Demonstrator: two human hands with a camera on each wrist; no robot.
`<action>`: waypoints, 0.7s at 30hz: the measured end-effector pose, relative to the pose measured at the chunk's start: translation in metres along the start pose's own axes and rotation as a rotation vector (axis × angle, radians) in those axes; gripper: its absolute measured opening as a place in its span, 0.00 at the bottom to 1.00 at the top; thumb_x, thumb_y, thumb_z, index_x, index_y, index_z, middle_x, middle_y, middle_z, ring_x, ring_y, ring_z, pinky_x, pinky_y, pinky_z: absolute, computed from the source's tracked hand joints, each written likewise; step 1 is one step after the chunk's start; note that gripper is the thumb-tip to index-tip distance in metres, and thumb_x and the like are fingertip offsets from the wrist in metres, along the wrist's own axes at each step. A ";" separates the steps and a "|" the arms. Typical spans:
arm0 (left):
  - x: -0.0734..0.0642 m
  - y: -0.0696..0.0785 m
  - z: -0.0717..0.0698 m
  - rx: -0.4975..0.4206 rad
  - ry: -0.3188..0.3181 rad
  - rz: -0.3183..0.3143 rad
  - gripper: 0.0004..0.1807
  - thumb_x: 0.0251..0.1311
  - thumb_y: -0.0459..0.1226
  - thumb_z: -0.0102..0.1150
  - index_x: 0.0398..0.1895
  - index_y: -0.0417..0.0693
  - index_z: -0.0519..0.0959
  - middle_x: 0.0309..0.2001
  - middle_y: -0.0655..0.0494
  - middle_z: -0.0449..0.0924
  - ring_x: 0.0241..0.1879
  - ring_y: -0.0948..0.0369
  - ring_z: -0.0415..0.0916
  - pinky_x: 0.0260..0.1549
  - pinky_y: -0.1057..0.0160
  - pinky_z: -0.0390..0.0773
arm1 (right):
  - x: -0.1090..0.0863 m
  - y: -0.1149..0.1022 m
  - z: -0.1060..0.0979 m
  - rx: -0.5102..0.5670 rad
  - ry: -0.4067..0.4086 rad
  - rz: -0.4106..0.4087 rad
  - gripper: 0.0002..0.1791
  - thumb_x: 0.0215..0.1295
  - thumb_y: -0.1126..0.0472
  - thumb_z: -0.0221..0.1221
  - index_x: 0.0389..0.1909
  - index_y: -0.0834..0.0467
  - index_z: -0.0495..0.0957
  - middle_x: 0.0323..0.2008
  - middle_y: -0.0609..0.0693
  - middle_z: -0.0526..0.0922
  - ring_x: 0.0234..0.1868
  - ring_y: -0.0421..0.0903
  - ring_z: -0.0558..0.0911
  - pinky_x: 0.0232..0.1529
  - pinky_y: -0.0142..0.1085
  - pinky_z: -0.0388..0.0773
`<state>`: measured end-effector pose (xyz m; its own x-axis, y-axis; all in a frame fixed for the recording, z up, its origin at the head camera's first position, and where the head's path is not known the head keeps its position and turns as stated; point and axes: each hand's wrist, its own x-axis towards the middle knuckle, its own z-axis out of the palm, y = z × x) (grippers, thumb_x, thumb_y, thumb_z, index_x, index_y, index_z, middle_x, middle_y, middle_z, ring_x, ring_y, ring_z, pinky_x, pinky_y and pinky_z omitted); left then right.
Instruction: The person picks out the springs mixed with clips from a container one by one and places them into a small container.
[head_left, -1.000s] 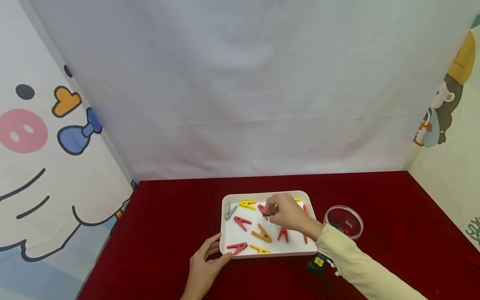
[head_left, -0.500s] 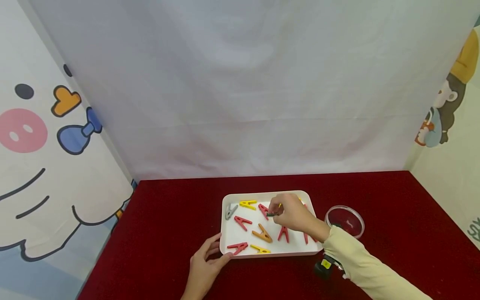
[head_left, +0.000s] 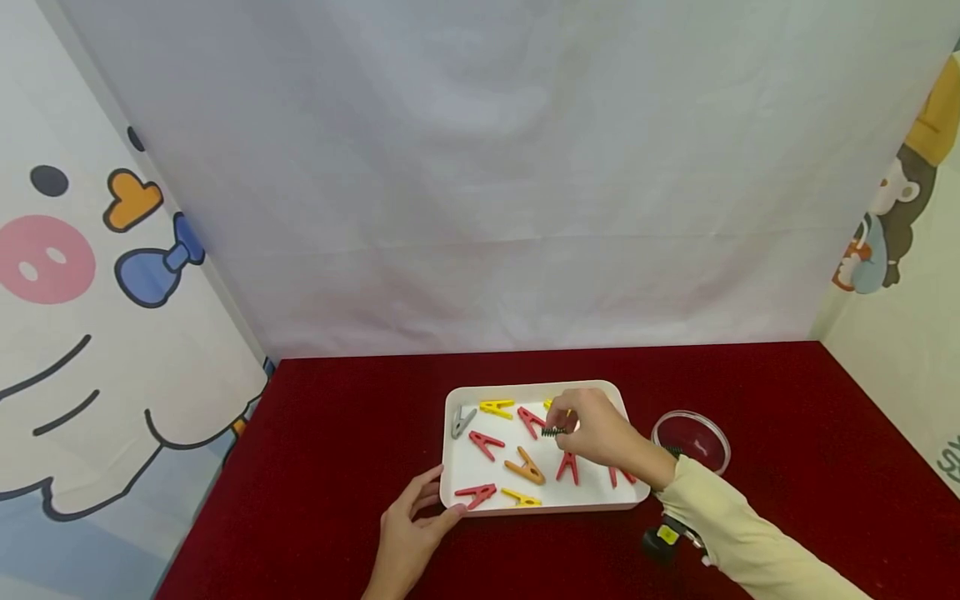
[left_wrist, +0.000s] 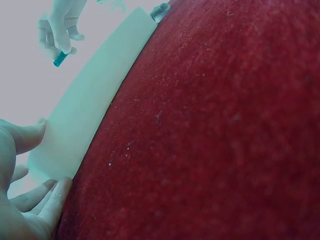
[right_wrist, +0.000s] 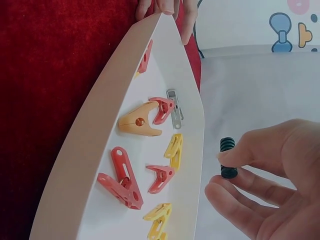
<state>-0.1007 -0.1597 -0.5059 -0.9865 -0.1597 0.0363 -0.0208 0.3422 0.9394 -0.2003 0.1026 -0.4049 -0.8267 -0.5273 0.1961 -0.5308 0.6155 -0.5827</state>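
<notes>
My right hand [head_left: 600,429] pinches a small dark green coil spring [right_wrist: 228,159] between thumb and fingertips, above the white tray [head_left: 555,507]. Its other fingers curl loosely. At the tray's front left corner, my left hand [head_left: 411,533] grips the edge, thumb over the rim and fingers against the outer side. Spread inside the tray are several clips: red clips [head_left: 486,444], yellow clips [head_left: 497,408], an orange clip [head_left: 525,467] and a grey clip [head_left: 462,422]. In the head view, the right hand and wrist hide part of the tray's right side.
Right of the tray stands a round clear dish [head_left: 724,463] with dark green springs [head_left: 672,451] at its left side, partly behind the right wrist. A red cloth [head_left: 337,450] covers the table. White curtain [head_left: 525,208] hangs behind.
My right hand has moved a little to the right over the tray, still pinching the spring. The left hand keeps its place on the tray corner.
</notes>
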 end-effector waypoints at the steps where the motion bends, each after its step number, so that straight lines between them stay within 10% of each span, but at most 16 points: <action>1: 0.000 0.000 0.000 0.000 0.001 -0.001 0.31 0.47 0.42 0.73 0.57 0.52 0.76 0.46 0.50 0.79 0.46 0.54 0.76 0.36 0.65 0.79 | -0.001 0.000 -0.001 -0.001 0.004 -0.007 0.09 0.43 0.74 0.64 0.23 0.56 0.80 0.23 0.43 0.78 0.25 0.40 0.75 0.28 0.32 0.73; 21: 0.000 0.001 0.000 -0.004 0.001 -0.005 0.31 0.47 0.42 0.73 0.57 0.52 0.76 0.46 0.50 0.79 0.46 0.54 0.76 0.37 0.66 0.79 | -0.020 0.008 -0.014 -0.012 0.019 -0.022 0.10 0.44 0.73 0.65 0.24 0.54 0.81 0.24 0.41 0.77 0.27 0.39 0.75 0.28 0.32 0.72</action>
<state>-0.1006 -0.1593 -0.5055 -0.9862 -0.1627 0.0323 -0.0249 0.3379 0.9408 -0.1908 0.1268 -0.4023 -0.8183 -0.5295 0.2237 -0.5508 0.6111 -0.5684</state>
